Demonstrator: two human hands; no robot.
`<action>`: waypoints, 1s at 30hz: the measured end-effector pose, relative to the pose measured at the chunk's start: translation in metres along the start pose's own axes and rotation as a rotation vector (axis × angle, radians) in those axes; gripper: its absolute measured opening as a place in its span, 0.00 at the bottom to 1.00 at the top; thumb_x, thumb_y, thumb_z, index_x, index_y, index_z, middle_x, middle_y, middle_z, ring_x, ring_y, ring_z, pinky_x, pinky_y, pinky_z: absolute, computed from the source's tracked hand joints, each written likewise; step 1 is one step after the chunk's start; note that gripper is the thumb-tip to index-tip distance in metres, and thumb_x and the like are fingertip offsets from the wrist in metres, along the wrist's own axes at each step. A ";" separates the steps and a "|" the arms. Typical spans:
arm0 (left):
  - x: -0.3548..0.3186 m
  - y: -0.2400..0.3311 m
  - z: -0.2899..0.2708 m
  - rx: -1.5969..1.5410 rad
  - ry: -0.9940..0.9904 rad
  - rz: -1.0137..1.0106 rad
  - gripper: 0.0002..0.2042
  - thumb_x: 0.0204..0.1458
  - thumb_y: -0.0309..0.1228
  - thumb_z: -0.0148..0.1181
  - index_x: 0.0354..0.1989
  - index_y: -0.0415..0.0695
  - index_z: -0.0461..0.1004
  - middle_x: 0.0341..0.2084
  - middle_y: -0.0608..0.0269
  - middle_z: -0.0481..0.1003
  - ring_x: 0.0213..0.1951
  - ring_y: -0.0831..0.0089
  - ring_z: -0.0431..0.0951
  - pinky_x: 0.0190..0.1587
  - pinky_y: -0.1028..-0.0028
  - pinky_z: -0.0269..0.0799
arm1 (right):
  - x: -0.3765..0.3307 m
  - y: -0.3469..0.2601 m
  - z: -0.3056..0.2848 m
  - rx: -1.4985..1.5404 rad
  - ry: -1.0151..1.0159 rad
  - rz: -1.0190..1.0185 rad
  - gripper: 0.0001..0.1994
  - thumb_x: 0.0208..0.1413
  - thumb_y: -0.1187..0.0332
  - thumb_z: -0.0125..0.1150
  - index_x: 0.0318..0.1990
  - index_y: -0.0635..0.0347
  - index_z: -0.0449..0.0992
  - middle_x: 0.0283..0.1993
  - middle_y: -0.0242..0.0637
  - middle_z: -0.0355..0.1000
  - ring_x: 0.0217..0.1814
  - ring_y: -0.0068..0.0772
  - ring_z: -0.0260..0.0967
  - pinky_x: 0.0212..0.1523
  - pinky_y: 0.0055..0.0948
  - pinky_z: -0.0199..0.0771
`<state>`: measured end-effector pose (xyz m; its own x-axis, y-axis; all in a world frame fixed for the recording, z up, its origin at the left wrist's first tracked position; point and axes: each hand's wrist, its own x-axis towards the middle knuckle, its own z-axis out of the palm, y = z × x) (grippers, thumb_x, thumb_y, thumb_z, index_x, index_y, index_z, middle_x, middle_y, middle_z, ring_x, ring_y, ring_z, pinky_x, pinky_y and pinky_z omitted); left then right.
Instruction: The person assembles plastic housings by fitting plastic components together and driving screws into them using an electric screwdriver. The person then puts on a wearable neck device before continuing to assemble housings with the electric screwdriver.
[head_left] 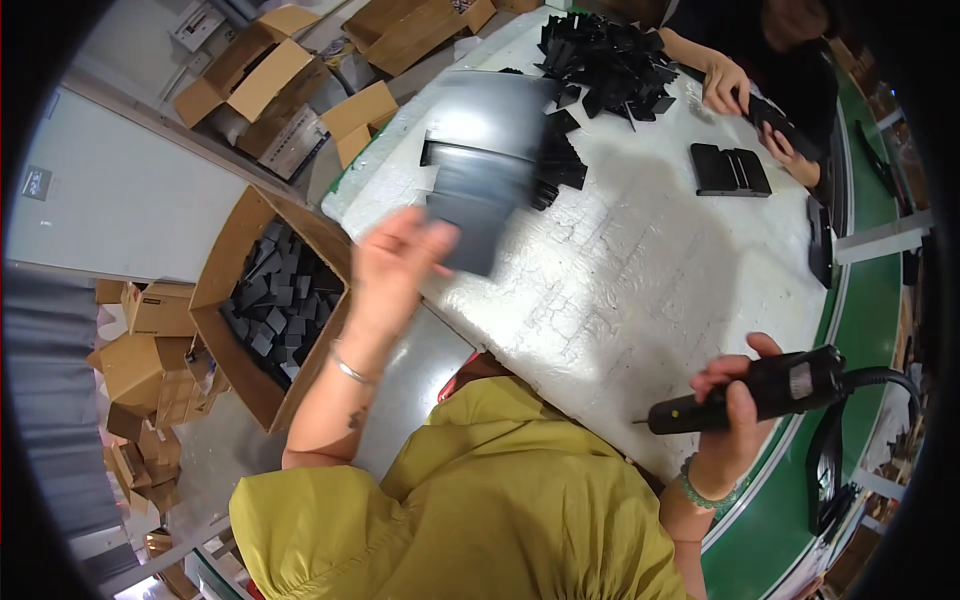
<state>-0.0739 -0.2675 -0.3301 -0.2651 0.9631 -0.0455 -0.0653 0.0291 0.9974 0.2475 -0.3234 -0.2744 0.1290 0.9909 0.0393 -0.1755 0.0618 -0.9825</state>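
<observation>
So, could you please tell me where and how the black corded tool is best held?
I'd grip the black corded tool around its middle, from the wearer's side, as the right hand does: the body is long and rounded, with a thin bit at the left end and the cord at the right.

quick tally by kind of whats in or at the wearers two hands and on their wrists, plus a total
Dark panel at the left hand, blurred, seemingly one piece: 1
Black corded tool in the right hand: 1
Silver bangle: 1
Green bracelet: 1
Total: 4
</observation>
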 end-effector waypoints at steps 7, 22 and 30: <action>0.043 -0.013 -0.079 1.043 0.304 0.157 0.18 0.46 0.40 0.66 0.39 0.39 0.73 0.31 0.62 0.73 0.33 0.69 0.72 0.34 0.73 0.68 | 0.002 -0.008 -0.026 0.013 0.231 -0.141 0.24 0.44 0.72 0.57 0.50 0.68 0.60 0.24 0.36 0.65 0.21 0.26 0.61 0.26 0.22 0.63; 0.130 -0.029 0.297 1.044 -0.552 0.849 0.42 0.35 0.50 0.68 0.60 0.43 0.60 0.57 0.40 0.58 0.59 0.49 0.58 0.57 0.59 0.60 | -0.033 0.013 -0.043 -0.200 0.213 -0.326 0.25 0.42 0.85 0.59 0.49 0.61 0.59 0.29 0.35 0.69 0.33 0.24 0.70 0.35 0.23 0.68; 0.152 -0.057 0.336 1.072 -0.527 0.784 0.37 0.36 0.48 0.65 0.58 0.48 0.63 0.40 0.42 0.70 0.45 0.47 0.69 0.47 0.60 0.68 | -0.043 0.008 -0.050 -0.196 0.160 -0.242 0.28 0.44 0.80 0.56 0.53 0.57 0.52 0.24 0.35 0.66 0.29 0.33 0.68 0.37 0.32 0.70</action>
<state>0.2132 -0.0327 -0.3758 0.5054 0.8029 0.3162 0.7374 -0.5921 0.3250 0.2893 -0.3715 -0.2927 0.2984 0.9178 0.2620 0.0682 0.2533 -0.9650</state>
